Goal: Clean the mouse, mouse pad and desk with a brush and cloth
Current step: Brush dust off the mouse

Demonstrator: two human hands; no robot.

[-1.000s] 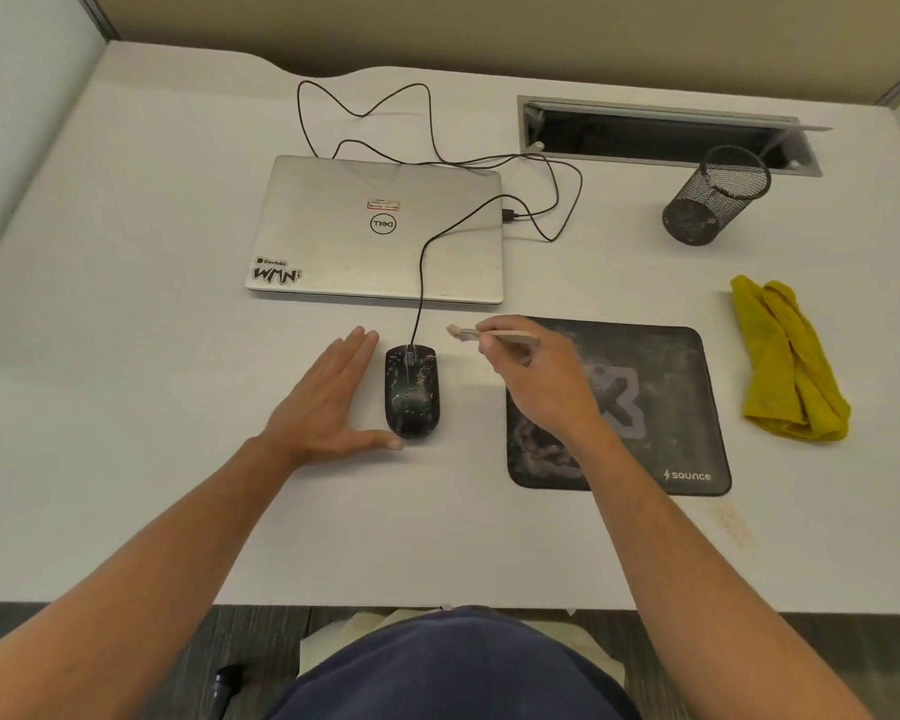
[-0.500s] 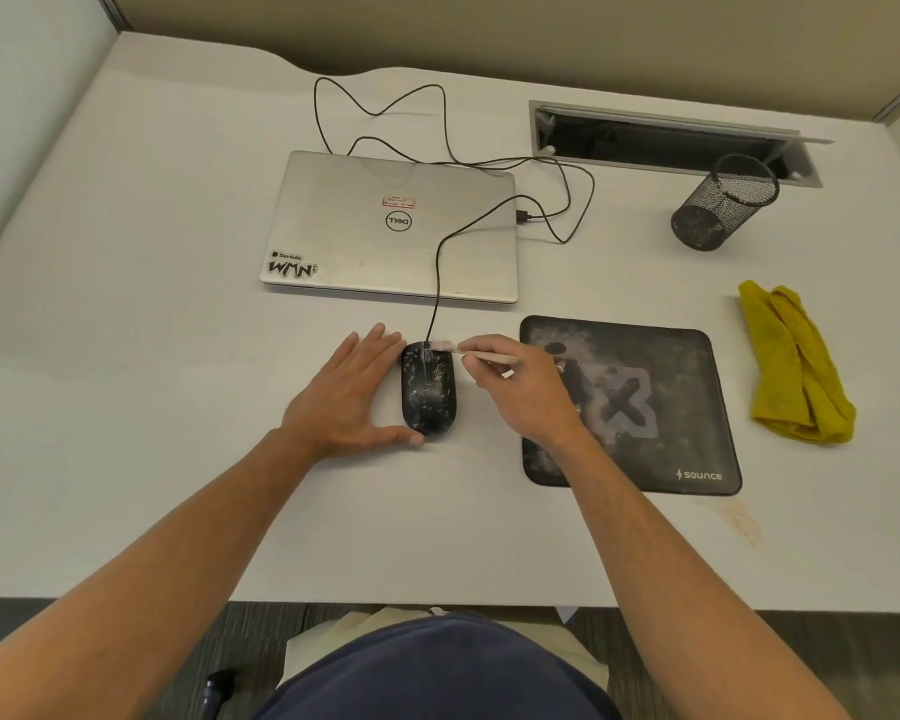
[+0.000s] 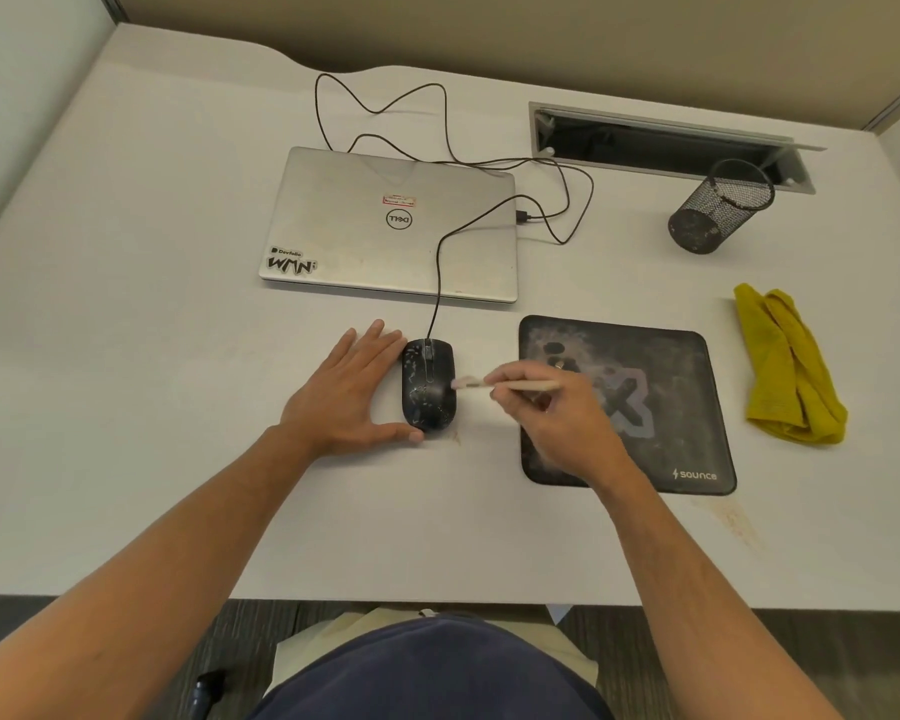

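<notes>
A black wired mouse (image 3: 428, 384) speckled with pale dust lies on the white desk (image 3: 126, 356). My left hand (image 3: 349, 397) lies flat beside it, fingers straight along its left side and thumb at its near end. My right hand (image 3: 552, 413) pinches a small brush (image 3: 510, 384) whose pale bristles touch the mouse's right side. A dusty black mouse pad (image 3: 671, 407) lies to the right, partly under my right hand. A crumpled yellow cloth (image 3: 785, 366) lies further right.
A shut silver laptop (image 3: 385, 226) sits behind the mouse, with the mouse cable (image 3: 440, 262) looping over it. A black mesh pen cup (image 3: 718, 207) stands at the back right by an open cable tray (image 3: 661, 142). A faint brownish stain (image 3: 736, 522) marks the desk near the front right.
The brush has swept from the mouse's far end down to its right side. My left hand has closed in against the mouse. The camera has shifted slightly.
</notes>
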